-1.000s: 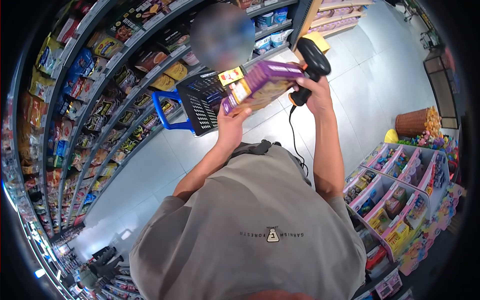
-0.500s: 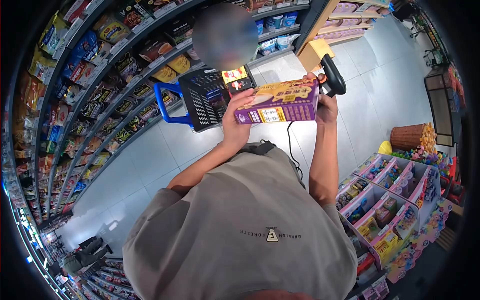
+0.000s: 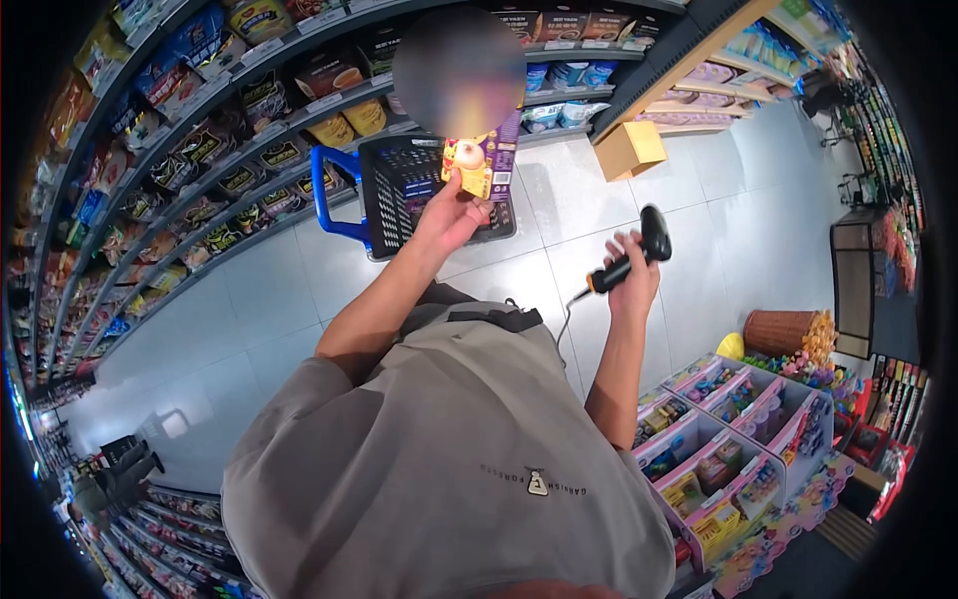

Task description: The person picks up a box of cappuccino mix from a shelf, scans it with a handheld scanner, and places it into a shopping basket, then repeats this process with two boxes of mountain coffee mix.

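Observation:
My left hand point(image 3: 448, 213) grips a purple and yellow carton box point(image 3: 483, 159) by its lower end and holds it upright over a black shopping basket point(image 3: 399, 190) with blue handles on the floor. My right hand point(image 3: 633, 277) is closed round the handle of a black barcode scanner point(image 3: 641, 248), whose cable hangs down toward my body. The scanner is well to the right of the box and apart from it.
Curved shelves of packaged snacks point(image 3: 210, 150) run along the left. A cardboard box point(image 3: 628, 150) sits on the floor by a wooden shelf end. A pink display of small goods point(image 3: 738, 439) and a wicker basket point(image 3: 783, 332) stand at the right. Grey floor tiles lie between.
My left hand has swung the purple box away from the scanner, up and left over the basket, turning it upright. My right hand has lowered the scanner to the right.

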### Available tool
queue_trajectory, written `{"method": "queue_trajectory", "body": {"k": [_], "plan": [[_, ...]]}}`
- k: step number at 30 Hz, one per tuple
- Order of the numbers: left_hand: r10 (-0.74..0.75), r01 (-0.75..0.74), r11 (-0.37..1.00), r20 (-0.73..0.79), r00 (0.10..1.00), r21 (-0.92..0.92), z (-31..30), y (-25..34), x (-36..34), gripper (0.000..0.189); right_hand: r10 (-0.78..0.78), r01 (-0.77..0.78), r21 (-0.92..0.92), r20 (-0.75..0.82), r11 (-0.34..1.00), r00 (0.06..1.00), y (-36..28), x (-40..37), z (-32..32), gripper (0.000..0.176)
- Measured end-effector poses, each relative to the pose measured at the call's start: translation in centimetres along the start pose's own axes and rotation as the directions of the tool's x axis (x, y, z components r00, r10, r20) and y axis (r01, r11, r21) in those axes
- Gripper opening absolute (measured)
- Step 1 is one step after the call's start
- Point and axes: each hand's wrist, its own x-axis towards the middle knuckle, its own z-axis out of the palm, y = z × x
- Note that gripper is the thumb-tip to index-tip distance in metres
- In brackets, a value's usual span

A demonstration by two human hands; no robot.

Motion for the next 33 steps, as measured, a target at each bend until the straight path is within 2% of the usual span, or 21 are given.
{"method": "queue_trajectory", "body": {"k": [3, 6, 9, 10, 12, 16, 17, 18, 20, 26, 33], "plan": [[0.012, -0.011, 0.999, 0.029, 0.999, -0.047, -0.7, 1.0, -0.2, 0.04, 0.055, -0.056, -0.057, -0.023, 0.997, 0.998, 1.0, -0.4, -4.1, 0.039], [0.061, -0.056, 0.993, 0.048, 0.997, -0.1, -1.5, 1.5, -0.1, 0.039, 0.089, -0.092, -0.119, -0.032, 0.989, 0.995, -0.7, -2.8, -5.5, 0.04], [0.084, -0.076, 0.991, 0.072, 0.994, -0.114, -2.5, 2.1, 0.7, 0.038, 0.052, -0.029, -0.182, 0.121, 0.983, 0.991, -3.9, -6.1, -4.9, 0.043], [0.099, -0.097, 0.991, 0.026, 0.995, -0.087, -2.4, 2.3, 0.9, 0.04, 0.051, -0.028, -0.186, 0.122, 0.982, 0.991, -5.0, -7.5, -4.0, 0.043], [0.105, -0.106, 0.992, -0.017, 0.994, -0.061, -2.2, 2.3, 1.1, 0.041, 0.053, 0.023, -0.211, 0.348, 0.977, 0.936, -6.7, -10.2, -2.7, 0.045], [0.125, -0.125, 0.992, -0.008, 0.992, -0.031, -1.9, 2.1, 1.2, 0.04, 0.275, -0.066, -0.385, 0.52, 0.921, 0.808, -7.6, -15.4, 0.6, 0.032], [0.118, -0.118, 0.993, -0.009, 0.993, -0.017, -2.0, 2.0, 1.2, 0.039, 0.313, -0.081, -0.43, 0.501, 0.899, 0.807, -7.8, -16.5, 1.9, 0.023], [0.112, -0.112, 0.994, -0.01, 0.994, -0.002, -2.1, 1.8, 1.3, 0.039, 0.329, -0.032, -0.485, 0.541, 0.874, 0.774, -7.1, -16.5, 1.8, 0.019], [0.087, -0.086, 0.996, 0.017, 0.996, -0.026, -2.7, 1.6, 1.5, 0.039, 0.348, -0.019, -0.52, 0.545, 0.854, 0.763, -6.2, -16.5, 2.2, 0.027], [0.065, -0.065, 0.998, 0.01, 0.998, 0.009, -1.8, 1.1, 1.0, 0.039, 0.381, -0.026, -0.537, 0.563, 0.843, 0.733, -6.0, -15.7, 2.1, 0.022], [0.038, -0.031, 0.997, 0.083, 0.996, -0.074, -2.3, 1.4, 1.2, 0.04, 0.383, -0.024, -0.554, 0.544, 0.832, 0.746, -6.3, -16.0, 2.7, 0.021]]}}
